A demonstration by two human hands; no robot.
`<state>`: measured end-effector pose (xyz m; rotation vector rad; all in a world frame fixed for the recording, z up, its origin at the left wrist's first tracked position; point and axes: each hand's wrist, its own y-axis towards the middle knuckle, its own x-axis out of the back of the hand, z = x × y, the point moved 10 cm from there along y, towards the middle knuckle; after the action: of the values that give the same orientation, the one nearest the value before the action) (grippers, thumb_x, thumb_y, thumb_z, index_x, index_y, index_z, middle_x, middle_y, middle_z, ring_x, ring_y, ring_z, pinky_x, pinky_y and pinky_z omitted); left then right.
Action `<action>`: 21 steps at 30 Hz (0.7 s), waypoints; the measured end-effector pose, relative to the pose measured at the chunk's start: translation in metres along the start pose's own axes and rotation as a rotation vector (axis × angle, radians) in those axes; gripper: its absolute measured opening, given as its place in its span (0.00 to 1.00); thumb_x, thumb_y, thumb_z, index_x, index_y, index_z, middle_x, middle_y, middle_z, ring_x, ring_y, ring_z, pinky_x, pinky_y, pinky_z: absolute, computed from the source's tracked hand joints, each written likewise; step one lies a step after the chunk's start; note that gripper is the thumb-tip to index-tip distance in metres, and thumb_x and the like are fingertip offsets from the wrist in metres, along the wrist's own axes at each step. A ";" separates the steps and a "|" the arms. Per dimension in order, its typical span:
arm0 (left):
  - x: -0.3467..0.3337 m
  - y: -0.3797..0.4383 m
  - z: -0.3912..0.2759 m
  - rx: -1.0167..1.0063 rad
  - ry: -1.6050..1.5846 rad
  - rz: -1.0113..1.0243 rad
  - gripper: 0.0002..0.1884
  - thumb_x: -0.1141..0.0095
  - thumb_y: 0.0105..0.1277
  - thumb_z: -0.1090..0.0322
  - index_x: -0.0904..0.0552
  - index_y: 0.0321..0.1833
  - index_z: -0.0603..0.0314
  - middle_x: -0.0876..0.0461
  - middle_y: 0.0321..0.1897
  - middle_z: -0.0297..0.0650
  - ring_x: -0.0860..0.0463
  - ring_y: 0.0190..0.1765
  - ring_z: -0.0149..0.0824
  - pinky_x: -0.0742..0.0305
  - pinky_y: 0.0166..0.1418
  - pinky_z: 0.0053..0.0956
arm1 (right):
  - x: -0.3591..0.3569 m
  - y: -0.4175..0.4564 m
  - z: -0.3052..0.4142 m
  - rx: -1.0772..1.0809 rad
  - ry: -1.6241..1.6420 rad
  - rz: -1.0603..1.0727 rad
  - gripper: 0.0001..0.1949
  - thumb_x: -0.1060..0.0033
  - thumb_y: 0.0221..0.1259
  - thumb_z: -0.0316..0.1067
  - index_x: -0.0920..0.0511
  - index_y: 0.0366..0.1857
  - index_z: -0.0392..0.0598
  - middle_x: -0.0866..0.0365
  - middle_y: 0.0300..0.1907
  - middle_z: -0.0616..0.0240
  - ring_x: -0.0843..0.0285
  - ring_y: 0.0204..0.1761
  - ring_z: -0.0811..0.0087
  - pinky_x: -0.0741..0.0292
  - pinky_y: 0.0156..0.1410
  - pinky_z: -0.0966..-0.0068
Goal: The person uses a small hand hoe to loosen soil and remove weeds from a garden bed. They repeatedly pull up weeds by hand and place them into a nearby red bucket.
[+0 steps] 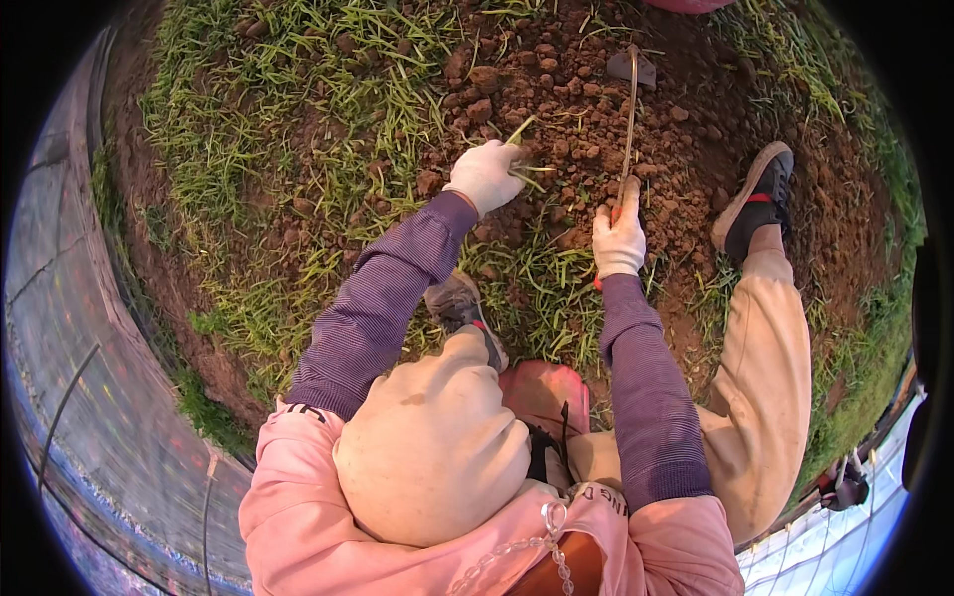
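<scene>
My left hand, in a white glove, is closed around a few green plant stems whose ends stick out to the right and upward. My right hand, also gloved, grips the red handle of a hand hoe. The hoe's thin metal shaft runs away from me, and its flat grey blade rests on loose, clumpy brown soil. Between my hands and my feet lie more cut or pulled green stems.
Green plants cover the ground to the left. A red seat is beneath me, between my shoes. Plastic sheeting borders the far left. A red object shows at the top edge; another person is at lower right.
</scene>
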<state>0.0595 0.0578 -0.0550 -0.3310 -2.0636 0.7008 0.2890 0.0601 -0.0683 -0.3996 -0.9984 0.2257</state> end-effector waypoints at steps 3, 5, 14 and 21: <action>0.025 0.004 0.013 0.091 -0.467 -0.281 0.21 0.39 0.54 0.62 0.21 0.51 0.62 0.22 0.38 0.45 0.20 0.45 0.45 0.25 0.50 0.34 | 0.001 0.000 -0.005 -0.008 -0.021 0.001 0.33 0.46 0.58 0.41 0.46 0.69 0.60 0.18 0.39 0.56 0.19 0.39 0.54 0.24 0.44 0.60; 0.043 0.007 0.001 -0.016 0.017 -0.250 0.18 0.40 0.55 0.61 0.19 0.48 0.58 0.23 0.41 0.45 0.20 0.45 0.44 0.24 0.49 0.35 | 0.000 0.000 -0.012 -0.022 -0.024 -0.014 0.34 0.46 0.58 0.41 0.46 0.70 0.60 0.18 0.39 0.56 0.19 0.39 0.54 0.24 0.45 0.60; -0.017 0.016 -0.021 -0.038 0.231 0.086 0.15 0.48 0.63 0.58 0.19 0.48 0.55 0.25 0.44 0.45 0.22 0.48 0.44 0.27 0.52 0.37 | 0.000 0.001 -0.012 -0.032 -0.027 0.010 0.33 0.47 0.59 0.42 0.46 0.69 0.61 0.19 0.38 0.54 0.20 0.38 0.52 0.25 0.43 0.60; 0.052 0.018 0.010 0.051 0.227 -0.031 0.18 0.45 0.60 0.55 0.19 0.50 0.54 0.21 0.48 0.42 0.21 0.51 0.42 0.26 0.52 0.33 | 0.003 0.000 -0.006 -0.020 -0.019 0.006 0.33 0.47 0.58 0.41 0.46 0.69 0.61 0.19 0.36 0.55 0.20 0.36 0.51 0.25 0.41 0.58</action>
<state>0.0212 0.0942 -0.0347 -0.3329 -1.8295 0.6636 0.2954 0.0601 -0.0693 -0.4195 -1.0186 0.2251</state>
